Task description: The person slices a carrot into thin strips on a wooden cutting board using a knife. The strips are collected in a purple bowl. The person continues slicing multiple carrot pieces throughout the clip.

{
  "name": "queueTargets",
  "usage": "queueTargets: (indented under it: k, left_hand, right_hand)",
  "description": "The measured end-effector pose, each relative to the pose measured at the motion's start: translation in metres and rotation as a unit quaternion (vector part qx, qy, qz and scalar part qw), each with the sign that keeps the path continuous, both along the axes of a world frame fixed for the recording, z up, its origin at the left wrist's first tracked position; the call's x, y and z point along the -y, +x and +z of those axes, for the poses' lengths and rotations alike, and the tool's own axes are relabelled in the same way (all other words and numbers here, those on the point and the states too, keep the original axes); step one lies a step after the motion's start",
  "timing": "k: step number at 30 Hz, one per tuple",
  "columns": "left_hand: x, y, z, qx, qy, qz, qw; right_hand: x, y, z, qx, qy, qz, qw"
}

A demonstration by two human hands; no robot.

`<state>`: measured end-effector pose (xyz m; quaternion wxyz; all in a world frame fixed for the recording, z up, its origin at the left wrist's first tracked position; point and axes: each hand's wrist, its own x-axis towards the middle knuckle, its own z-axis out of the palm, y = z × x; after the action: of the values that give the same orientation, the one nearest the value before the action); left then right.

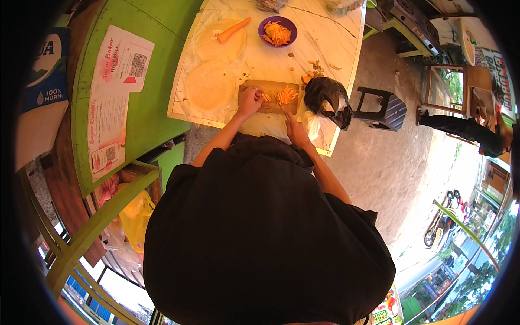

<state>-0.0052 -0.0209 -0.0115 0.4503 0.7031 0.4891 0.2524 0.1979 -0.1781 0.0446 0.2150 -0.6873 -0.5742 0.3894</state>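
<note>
A wooden cutting board lies at the near edge of a white marble table. My left hand rests on the board's left part, fingers curled on a small piece of carrot. A pile of cut carrot strips lies on the board's right part. My right hand is at the board's near right corner, closed on the handle of a knife whose thin blade points toward the carrot strips.
A whole carrot and two round flat wrappers lie at the table's left. A purple bowl holds carrot strips. A black plastic bag sits right of the board, a black stool beyond. Another person stands far right.
</note>
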Motion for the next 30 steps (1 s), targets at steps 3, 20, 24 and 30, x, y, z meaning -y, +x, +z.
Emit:
queueTargets:
  k: [3, 20, 24, 30]
  left_hand:
    - [0.004, 0.003, 0.009, -0.043, 0.008, -0.018, 0.999]
    - [0.008, 0.005, 0.013, -0.148, 0.168, -0.153, 0.962]
    - [0.001, 0.003, 0.012, -0.093, 0.124, -0.103, 0.983]
    - [0.001, -0.004, 0.013, -0.071, 0.129, -0.059, 0.987]
  right_hand:
    - [-0.004, 0.0, 0.004, -0.039, -0.002, -0.008, 0.999]
    - [-0.004, 0.005, -0.008, 0.06, -0.002, 0.053, 0.997]
    - [0.009, 0.016, -0.004, 0.061, -0.013, 0.062, 0.996]
    - [0.01, 0.013, 0.004, 0.038, -0.007, 0.048, 0.998]
